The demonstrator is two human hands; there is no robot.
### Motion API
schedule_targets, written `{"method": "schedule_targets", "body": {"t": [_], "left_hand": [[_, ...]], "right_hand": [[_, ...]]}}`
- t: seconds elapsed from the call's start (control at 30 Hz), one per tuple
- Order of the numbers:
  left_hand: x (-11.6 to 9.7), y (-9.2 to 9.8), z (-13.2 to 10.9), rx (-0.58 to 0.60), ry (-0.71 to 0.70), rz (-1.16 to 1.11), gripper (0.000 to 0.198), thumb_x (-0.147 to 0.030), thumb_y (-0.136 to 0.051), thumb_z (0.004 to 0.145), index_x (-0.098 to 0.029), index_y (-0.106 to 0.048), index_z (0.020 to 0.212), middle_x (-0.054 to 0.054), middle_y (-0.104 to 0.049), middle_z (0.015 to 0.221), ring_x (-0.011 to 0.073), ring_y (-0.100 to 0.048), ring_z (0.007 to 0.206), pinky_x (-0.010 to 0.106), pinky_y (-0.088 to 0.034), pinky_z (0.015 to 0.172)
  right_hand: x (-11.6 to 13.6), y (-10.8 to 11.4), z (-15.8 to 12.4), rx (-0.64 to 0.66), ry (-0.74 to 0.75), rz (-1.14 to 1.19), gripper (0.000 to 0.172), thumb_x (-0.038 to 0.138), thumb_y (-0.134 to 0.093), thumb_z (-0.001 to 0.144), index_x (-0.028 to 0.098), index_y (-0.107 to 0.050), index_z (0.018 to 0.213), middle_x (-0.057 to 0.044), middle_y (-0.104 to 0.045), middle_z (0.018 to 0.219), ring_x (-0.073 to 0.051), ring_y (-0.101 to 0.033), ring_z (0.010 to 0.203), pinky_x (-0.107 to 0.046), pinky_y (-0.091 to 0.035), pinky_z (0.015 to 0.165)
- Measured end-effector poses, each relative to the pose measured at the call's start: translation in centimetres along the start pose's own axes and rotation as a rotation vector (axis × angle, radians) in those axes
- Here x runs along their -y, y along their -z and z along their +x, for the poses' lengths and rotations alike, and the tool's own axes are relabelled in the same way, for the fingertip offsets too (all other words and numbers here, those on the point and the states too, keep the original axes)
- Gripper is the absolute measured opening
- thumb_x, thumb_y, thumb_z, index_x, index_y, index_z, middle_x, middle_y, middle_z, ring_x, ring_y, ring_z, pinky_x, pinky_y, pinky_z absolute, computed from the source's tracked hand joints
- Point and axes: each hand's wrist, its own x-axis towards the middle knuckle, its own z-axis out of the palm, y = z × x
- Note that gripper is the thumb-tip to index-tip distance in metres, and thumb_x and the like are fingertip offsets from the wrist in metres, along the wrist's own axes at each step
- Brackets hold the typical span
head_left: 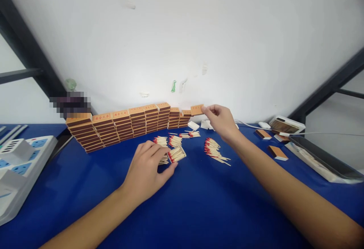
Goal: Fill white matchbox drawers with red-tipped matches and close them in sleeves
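Note:
My left hand (149, 169) has its thumb and fingers at the sides of an open matchbox tray (176, 154), which holds red-tipped matches. Between the thumb and fingers of my right hand (220, 120) is an orange matchbox (197, 110), at the right end of a row of stacked matchboxes (139, 122). Whether that box is full or only a sleeve I cannot tell. Small piles of matches (175, 141) lie beyond the left hand, one partly hidden by it. A larger loose heap of matches (213, 150) lies below the right hand.
Several white paper trays (193, 126) sit by the wall. To the right are loose matchboxes (278, 152), a white device (287, 124), a cable and a dark tray (327, 158). A power strip (25, 165) with plugs occupies the left. Dark metal bars slant at both sides.

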Motion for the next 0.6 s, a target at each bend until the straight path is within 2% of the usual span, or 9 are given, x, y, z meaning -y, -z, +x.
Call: {"method": "schedule_targets", "body": {"t": [0.03, 0.13, 0.2, 0.3, 0.6], "left_hand": [[0.2, 0.0, 0.1, -0.016, 0.009, 0.015, 0.024, -0.035, -0.072, 0.099, -0.018, -0.073, 0.116, 0.008, -0.077, 0.102, 0.0267, -0.063, 0.098, 0.046, -0.051, 0.087], [0.7, 0.0, 0.2, -0.033, 0.019, 0.021, 0.024, -0.037, -0.072, 0.100, -0.018, -0.074, 0.115, 0.007, -0.078, 0.100, 0.0260, -0.064, 0.097, 0.046, -0.051, 0.087], [0.7, 0.0, 0.3, -0.031, 0.018, 0.003, 0.022, -0.036, -0.074, 0.099, -0.019, -0.075, 0.113, 0.006, -0.079, 0.102, 0.0252, -0.064, 0.099, 0.045, -0.052, 0.088], [0.6, -0.1, 0.3, -0.040, 0.011, -0.017, 0.022, -0.035, -0.075, 0.099, -0.021, -0.076, 0.115, 0.006, -0.080, 0.105, 0.0246, -0.065, 0.100, 0.044, -0.054, 0.090], [0.5, 0.1, 0.3, -0.097, -0.025, -0.030, 0.029, -0.033, -0.077, 0.098, -0.019, -0.073, 0.123, 0.008, -0.079, 0.106, 0.0251, -0.065, 0.103, 0.045, -0.057, 0.091]], "right_hand": [[-0.3, 0.4, -1.5, 0.072, 0.013, 0.036, 0.047, 0.065, -0.078, 0.085, 0.020, -0.064, 0.081, -0.001, -0.062, 0.075, -0.012, -0.049, 0.059, -0.028, -0.040, 0.055], [-1.0, 0.9, -5.6, 0.382, -0.090, 0.190, 0.054, 0.074, -0.075, 0.083, 0.021, -0.064, 0.087, -0.002, -0.068, 0.083, -0.012, -0.053, 0.053, -0.030, -0.045, 0.053], [-1.0, 0.8, -7.4, 0.480, -0.124, 0.234, 0.055, 0.075, -0.076, 0.082, 0.021, -0.065, 0.088, -0.002, -0.070, 0.083, -0.012, -0.055, 0.054, -0.029, -0.045, 0.051], [-0.7, 0.6, -8.2, 0.536, -0.119, 0.266, 0.054, 0.074, -0.077, 0.082, 0.021, -0.066, 0.088, -0.001, -0.068, 0.077, -0.012, -0.055, 0.056, -0.027, -0.045, 0.051], [-1.2, 1.3, -7.5, 0.598, -0.164, 0.278, 0.049, 0.067, -0.078, 0.085, 0.020, -0.065, 0.087, 0.001, -0.066, 0.073, -0.012, -0.057, 0.058, -0.026, -0.045, 0.052]]}}
